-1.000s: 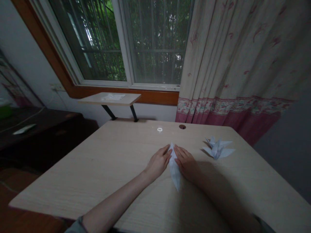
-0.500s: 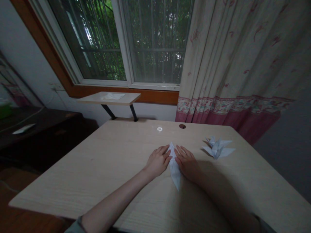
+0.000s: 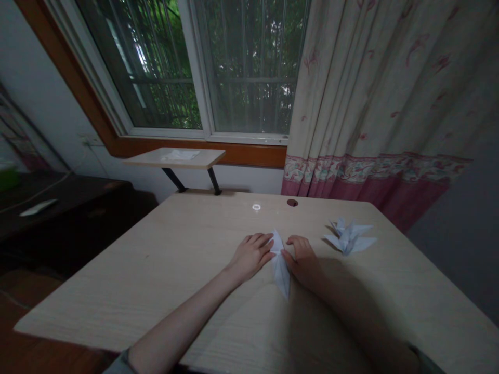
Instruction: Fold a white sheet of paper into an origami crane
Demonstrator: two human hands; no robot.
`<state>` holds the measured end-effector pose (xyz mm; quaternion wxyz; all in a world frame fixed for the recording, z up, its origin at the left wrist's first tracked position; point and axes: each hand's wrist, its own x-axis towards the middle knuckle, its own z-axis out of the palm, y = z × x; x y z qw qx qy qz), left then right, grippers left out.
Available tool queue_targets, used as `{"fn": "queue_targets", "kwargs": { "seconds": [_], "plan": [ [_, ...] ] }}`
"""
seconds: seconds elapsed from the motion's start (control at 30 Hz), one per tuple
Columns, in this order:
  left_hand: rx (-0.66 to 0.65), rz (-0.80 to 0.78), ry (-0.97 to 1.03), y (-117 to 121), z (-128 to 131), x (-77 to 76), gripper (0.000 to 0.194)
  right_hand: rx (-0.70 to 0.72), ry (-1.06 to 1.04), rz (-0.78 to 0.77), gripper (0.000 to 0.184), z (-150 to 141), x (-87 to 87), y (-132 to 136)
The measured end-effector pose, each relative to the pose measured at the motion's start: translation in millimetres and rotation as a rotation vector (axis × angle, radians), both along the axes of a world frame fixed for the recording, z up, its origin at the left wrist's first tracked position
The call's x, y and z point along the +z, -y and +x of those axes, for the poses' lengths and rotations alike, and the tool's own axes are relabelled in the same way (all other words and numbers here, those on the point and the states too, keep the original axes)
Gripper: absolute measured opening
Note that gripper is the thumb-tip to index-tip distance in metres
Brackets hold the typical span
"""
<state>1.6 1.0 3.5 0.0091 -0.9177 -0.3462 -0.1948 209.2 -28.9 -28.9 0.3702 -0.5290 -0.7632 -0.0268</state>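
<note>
A narrow, pointed piece of folded white paper (image 3: 281,278) lies lengthwise between my hands, its upper tip pointing away from me. My left hand (image 3: 251,255) holds its left edge near the upper half, fingertips and thumb on the paper. On the other side, my right hand (image 3: 306,264) touches the right edge with its thumb at mid-length. Its other fingers are bent and raised apart from the thumb, off the paper. To the right rest folded white paper cranes (image 3: 350,240), close together and overlapping.
The pale wooden desk (image 3: 175,259) has a round cable hole (image 3: 292,203) near its back edge. A small raised shelf (image 3: 175,157) at back left bears a white sheet (image 3: 181,155). Behind are a window (image 3: 249,72) and a patterned curtain (image 3: 370,104). A dark table (image 3: 78,202) stands left.
My right hand's fingers have lifted off the paper and bent, leaving the thumb at its edge. The paper's near tip has shifted slightly away from me. My left hand stays nearly in place.
</note>
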Motion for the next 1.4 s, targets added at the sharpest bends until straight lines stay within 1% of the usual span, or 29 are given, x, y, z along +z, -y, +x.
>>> {"fn": "queue_targets", "kwargs": {
  "seconds": [0.07, 0.3, 0.43, 0.57, 0.67, 0.77, 0.93, 1.07, 1.17, 1.27, 1.33, 1.4],
  "plan": [
    [0.005, 0.008, 0.004, 1, 0, 0.7, 0.035, -0.005, -0.024, -0.021, 0.017, 0, 2.4, 0],
    [0.032, 0.021, 0.027, 5, 3, 3.3, 0.034, 0.126, -0.058, -0.1, 0.024, 4, 4.6, -1],
    [0.019, 0.011, 0.052, 7, 4, 4.0, 0.034, 0.175, -0.11, -0.125, 0.025, 4, 8.2, 0],
    [0.001, -0.014, 0.061, 7, 5, 4.2, 0.034, 0.178, -0.184, -0.13, 0.024, 6, 11.6, 0],
    [-0.014, -0.028, 0.068, 7, 6, 3.9, 0.034, 0.175, -0.242, -0.136, 0.023, 7, 11.4, -1],
    [-0.016, -0.038, 0.081, 7, 6, 2.9, 0.035, 0.194, -0.289, -0.17, 0.019, 9, 10.6, -1],
    [-0.004, -0.063, 0.174, 6, 5, 0.8, 0.031, 0.207, -0.415, -0.264, 0.014, 9, 13.9, 0],
    [-0.02, -0.088, 0.284, 5, 5, 0.7, 0.032, 0.237, -0.456, -0.227, 0.012, 6, 18.4, 3],
    [-0.065, -0.138, 0.352, 7, 5, 3.3, 0.033, 0.227, -0.44, -0.16, 0.012, 5, 19.2, 5],
    [-0.121, -0.226, 0.43, 9, 6, 6.0, 0.036, 0.204, -0.404, -0.059, 0.011, 5, 20.5, 6],
    [-0.147, -0.333, 0.551, 10, 8, 5.8, 0.037, 0.196, -0.353, -0.009, 0.012, 4, 23.6, 9],
    [-0.181, -0.503, 0.738, 10, 9, 3.6, 0.037, 0.2, -0.283, 0.002, 0.013, 3, 28.1, 12]
  ]
}}
